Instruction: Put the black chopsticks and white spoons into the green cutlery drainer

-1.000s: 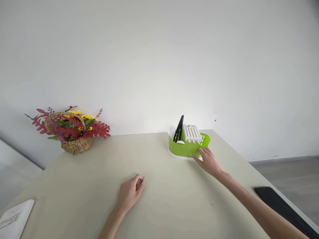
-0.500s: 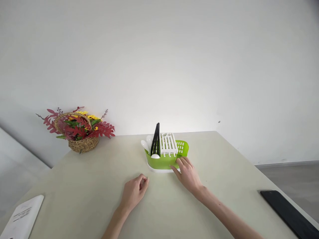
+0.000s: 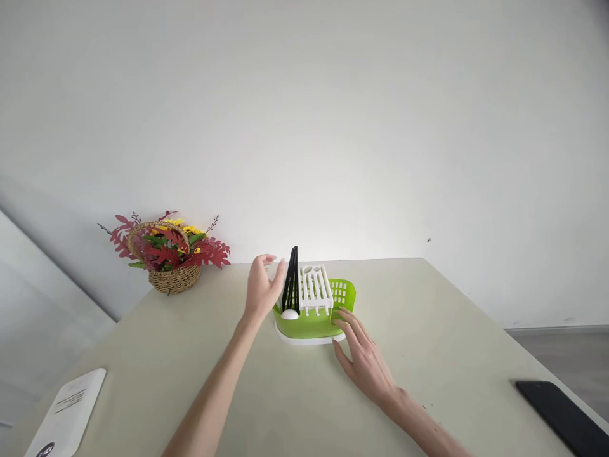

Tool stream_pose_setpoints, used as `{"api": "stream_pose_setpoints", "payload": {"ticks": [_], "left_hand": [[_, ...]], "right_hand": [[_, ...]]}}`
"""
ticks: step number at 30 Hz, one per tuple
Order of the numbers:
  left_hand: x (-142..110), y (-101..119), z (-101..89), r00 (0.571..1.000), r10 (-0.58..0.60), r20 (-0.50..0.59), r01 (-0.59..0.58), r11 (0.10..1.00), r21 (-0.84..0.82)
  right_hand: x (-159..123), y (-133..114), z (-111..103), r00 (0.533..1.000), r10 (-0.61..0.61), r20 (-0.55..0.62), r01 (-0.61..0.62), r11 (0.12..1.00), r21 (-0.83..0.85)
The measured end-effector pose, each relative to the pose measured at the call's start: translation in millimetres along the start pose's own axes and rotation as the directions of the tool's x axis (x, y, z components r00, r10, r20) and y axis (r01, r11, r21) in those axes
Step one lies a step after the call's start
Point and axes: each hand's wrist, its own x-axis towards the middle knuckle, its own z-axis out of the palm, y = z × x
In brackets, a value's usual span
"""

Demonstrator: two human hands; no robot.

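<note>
A green plastic cutlery rack (image 3: 309,327) with a white base stands on the table. Several black chopsticks (image 3: 292,282) lean upright in its left part, with a white spoon bowl (image 3: 290,314) at their foot. A white slotted holder (image 3: 315,289) sits on the rack's middle. My left hand (image 3: 261,289) is raised at the rack's left end, thumb and fingers apart, close to the chopsticks; it covers the spot where white spoons stood. My right hand (image 3: 364,358) has its fingers spread at the rack's front right corner; whether the fingertips touch it, I cannot tell.
A wicker basket (image 3: 175,279) of red and yellow flowers stands at the back left by the wall. At the front left lies a flat white object (image 3: 71,406) with dark markings. A black phone (image 3: 564,409) lies near the table's right edge.
My left hand has risen from the table in front of the rack to its left end, and its curled fingers have opened. My right hand's fingers have spread. The view has shifted slightly.
</note>
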Motion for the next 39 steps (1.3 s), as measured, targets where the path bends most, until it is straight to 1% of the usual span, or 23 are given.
{"api": "stream_pose_setpoints", "payload": {"ticks": [2, 5, 7, 9, 14, 17, 20, 23, 25, 26, 27, 28, 29, 30, 32, 33, 34, 35, 36, 37, 39], "left_hand": [[13.9, 6.6, 11.8, 0.992, -0.037, 0.117, 0.041, 0.999, -0.03], [27.8, 9.7, 26.6, 0.953, -0.146, 0.266, 0.136, 0.989, 0.053], [34.8, 9.5, 34.2, 0.928, -0.198, 0.315, 0.168, 0.978, 0.121], [40.3, 8.3, 40.5, 0.914, -0.208, 0.349, 0.163, 0.975, 0.153], [44.2, 3.6, 48.5, 0.908, -0.158, 0.388, 0.111, 0.984, 0.142], [40.8, 2.1, 47.9, 0.919, -0.143, 0.367, 0.111, 0.988, 0.107], [40.6, 5.0, 46.1, 0.934, -0.125, 0.334, 0.123, 0.992, 0.028], [51.5, 15.9, 38.7, 0.947, -0.113, 0.3, 0.142, 0.987, -0.076], [65.9, 27.9, 22.9, 0.968, -0.111, 0.225, 0.159, 0.965, -0.207], [74.3, 34.6, 9.8, 0.981, -0.112, 0.156, 0.155, 0.942, -0.299], [82.5, 41.0, -7.1, 0.991, -0.116, 0.066, 0.133, 0.902, -0.41], [89.9, 46.6, -27.3, 0.993, -0.117, -0.035, 0.084, 0.863, -0.498], [95.6, 50.6, -50.2, 0.983, -0.112, -0.148, 0.008, 0.822, -0.569], [99.0, 52.4, -74.4, 0.971, -0.111, -0.214, -0.052, 0.771, -0.635], [97.6, 47.6, -121.1, 0.974, -0.128, -0.189, -0.047, 0.699, -0.713], [92.4, 40.4, -140.6, 0.975, -0.148, -0.164, -0.015, 0.697, -0.717], [84.6, 29.9, -155.9, 0.975, -0.179, -0.132, 0.04, 0.724, -0.688], [74.5, 16.3, -166.4, 0.971, -0.224, -0.087, 0.123, 0.772, -0.624], [62.5, 0.1, -172.2, 0.96, -0.28, -0.025, 0.226, 0.821, -0.525], [49.5, -18.1, -173.8, 0.936, -0.35, 0.033, 0.337, 0.864, -0.375], [22.4, -57.9, -167.4, 0.892, -0.442, 0.098, 0.452, 0.859, -0.24]], "right_hand": [[-13.1, 4.3, -5.3, 0.999, 0.039, -0.016, -0.039, 0.999, 0.022], [-35.9, 17.4, -9.1, 0.98, 0.197, -0.031, -0.194, 0.979, 0.063], [-49.5, 27.9, -8.8, 0.953, 0.301, -0.035, -0.298, 0.951, 0.078], [-59.1, 37.2, -7.3, 0.93, 0.364, -0.042, -0.36, 0.929, 0.079], [-65.0, 48.1, -2.3, 0.9, 0.433, -0.05, -0.429, 0.9, 0.072], [-64.2, 48.9, -0.4, 0.895, 0.444, -0.032, -0.441, 0.895, 0.072], [-64.6, 48.7, -0.2, 0.895, 0.446, -0.015, -0.444, 0.893, 0.07], [-65.3, 48.3, -1.0, 0.896, 0.444, -0.009, -0.442, 0.894, 0.068], [-65.6, 48.2, -1.4, 0.895, 0.445, -0.008, -0.444, 0.894, 0.066], [-65.8, 48.3, -1.5, 0.895, 0.447, -0.006, -0.446, 0.893, 0.066], [-66.2, 48.5, -1.4, 0.894, 0.448, -0.003, -0.447, 0.892, 0.067], [-66.6, 48.8, -1.3, 0.893, 0.451, 0.0, -0.45, 0.891, 0.068], [-67.1, 49.2, -1.0, 0.891, 0.454, 0.002, -0.453, 0.889, 0.07], [-67.8, 49.6, -0.7, 0.889, 0.459, 0.005, -0.458, 0.886, 0.072], [-69.3, 50.7, 0.0, 0.884, 0.468, 0.01, -0.467, 0.881, 0.077], [-70.1, 51.2, 0.2, 0.881, 0.474, 0.011, -0.473, 0.878, 0.079], [-70.9, 51.8, 0.3, 0.878, 0.479, 0.013, -0.478, 0.875, 0.081], [-71.8, 52.4, 0.3, 0.875, 0.483, 0.015, -0.483, 0.872, 0.083], [-72.7, 52.9, 0.3, 0.872, 0.488, 0.017, -0.488, 0.869, 0.084], [-73.5, 53.5, 0.2, 0.869, 0.494, 0.02, -0.494, 0.866, 0.085], [-75.1, 54.6, 0.2, 0.864, 0.503, 0.028, -0.503, 0.86, 0.087]]}}
